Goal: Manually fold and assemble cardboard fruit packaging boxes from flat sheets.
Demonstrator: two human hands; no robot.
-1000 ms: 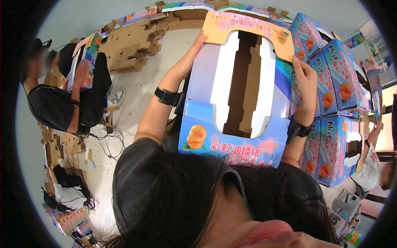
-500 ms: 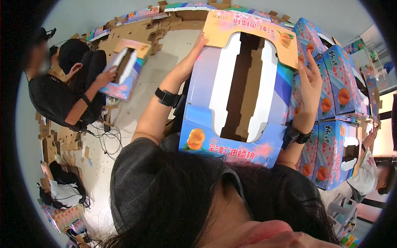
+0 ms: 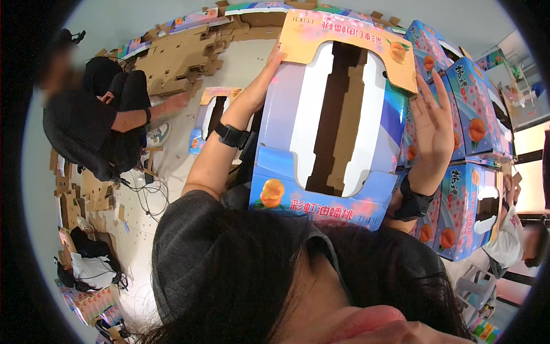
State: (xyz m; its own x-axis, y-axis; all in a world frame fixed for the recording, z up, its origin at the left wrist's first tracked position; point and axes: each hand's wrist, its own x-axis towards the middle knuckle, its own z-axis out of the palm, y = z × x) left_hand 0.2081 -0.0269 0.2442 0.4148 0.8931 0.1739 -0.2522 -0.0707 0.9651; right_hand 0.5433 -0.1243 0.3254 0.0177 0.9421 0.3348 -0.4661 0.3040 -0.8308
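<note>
A folded cardboard fruit box [image 3: 272, 114] stands upright before my chest, with peach pictures on blue and orange end flaps. Its top has white inner panels and a long central opening onto brown cardboard. My left hand [image 3: 274, 62] is closed on the far left side near the orange flap; some of its fingers are hidden behind the box. Along the right side, my right hand [image 3: 434, 123] is open, fingers stretched and palm turned up beside the box wall. Whether that palm touches the wall is hard to tell.
Several similar boxes [image 3: 475, 126] are stacked close on my right. On the left a seated person in black [image 3: 86, 126] reaches toward another box [image 3: 200, 126] on the floor. Flattened cardboard [image 3: 177, 57] lies at the far left, and cables [image 3: 149, 195] trail below.
My right hand has turned its palm upward and its fingers lie lower along the box. The co-worker has let go of their box, which now rests on the floor.
</note>
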